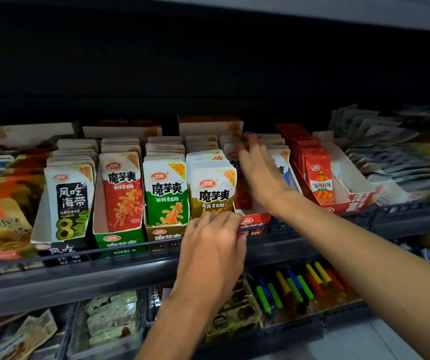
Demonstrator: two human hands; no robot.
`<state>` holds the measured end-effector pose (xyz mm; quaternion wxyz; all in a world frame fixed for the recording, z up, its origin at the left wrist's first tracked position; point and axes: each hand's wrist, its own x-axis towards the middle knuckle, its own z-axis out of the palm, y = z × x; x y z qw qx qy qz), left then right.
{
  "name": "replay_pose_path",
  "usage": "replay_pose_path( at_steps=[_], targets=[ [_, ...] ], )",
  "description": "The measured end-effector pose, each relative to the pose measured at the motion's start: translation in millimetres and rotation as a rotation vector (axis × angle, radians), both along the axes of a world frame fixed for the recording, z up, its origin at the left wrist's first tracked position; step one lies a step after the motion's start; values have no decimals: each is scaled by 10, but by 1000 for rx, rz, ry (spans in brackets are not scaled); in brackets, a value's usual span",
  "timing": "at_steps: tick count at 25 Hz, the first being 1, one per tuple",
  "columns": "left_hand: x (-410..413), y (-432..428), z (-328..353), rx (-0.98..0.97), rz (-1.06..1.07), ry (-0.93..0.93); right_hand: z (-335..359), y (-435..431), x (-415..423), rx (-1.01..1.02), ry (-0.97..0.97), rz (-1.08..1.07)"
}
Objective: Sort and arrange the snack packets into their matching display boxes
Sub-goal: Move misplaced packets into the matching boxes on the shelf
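1. right now my left hand (214, 245) sits at the front of the dark metal shelf rail (130, 271). its fingers are bent and bunched together, with the tips on the lower edge of the front olive-and-white foil snack packet (214, 190). i cannot tell whether they pinch it or only rest there.
2. that olive packet stands upright at the head of its row, just left of the cardboard display box with the red front (254, 222).
3. my right hand (258, 172) reaches deeper over the red-fronted box. its fingers are stretched forward and close together, gripping nothing i can see. the tips are blurred, near the tops of the white rear packets (228, 149).
4. under that palm a red foil packet (242, 196) stands in the red-fronted box.
5. to the left, a green-and-white foil packet (166, 196) fronts the row behind the olive-brown box front (163, 233).
6. further left, a red-and-white foil packet (123, 193) stands in the green-fronted cardboard box (119, 240). a black-and-white kelp packet (71, 201) leans in a white cardboard box (40, 224).
7. to the right, narrow orange-red packets (321, 183) fill a red-and-white cardboard tray (359, 201).
8. on the shelf below i see thin coloured sticks (297, 284), green, yellow, blue and red.
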<state>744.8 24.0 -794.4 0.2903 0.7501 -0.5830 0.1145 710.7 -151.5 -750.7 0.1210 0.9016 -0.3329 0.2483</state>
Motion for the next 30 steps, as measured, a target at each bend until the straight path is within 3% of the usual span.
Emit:
replay_pose_path(
  at_steps=[3,6,11,14,17,22,30],
  targets=[
    [68,35,26,6,-46,71,-10,-4,-55,47,-28,34],
    [143,85,71,-25,-83,168,13,45,-147,235,-356,124],
    [446,354,191,-148,72,340,242,719,-387,321,-748,238],
    [676,591,242,-188,265,312,398,1117,-298,327,-617,439],
    [934,832,224,-124,471,205,410,1311,77,314,-332,484],
    [1173,1013,190,31,568,106,302,1384,932,9,80,442],
    [1299,1023,136,19,530,131,234,1352,1484,-138,158,267]
  ],
)
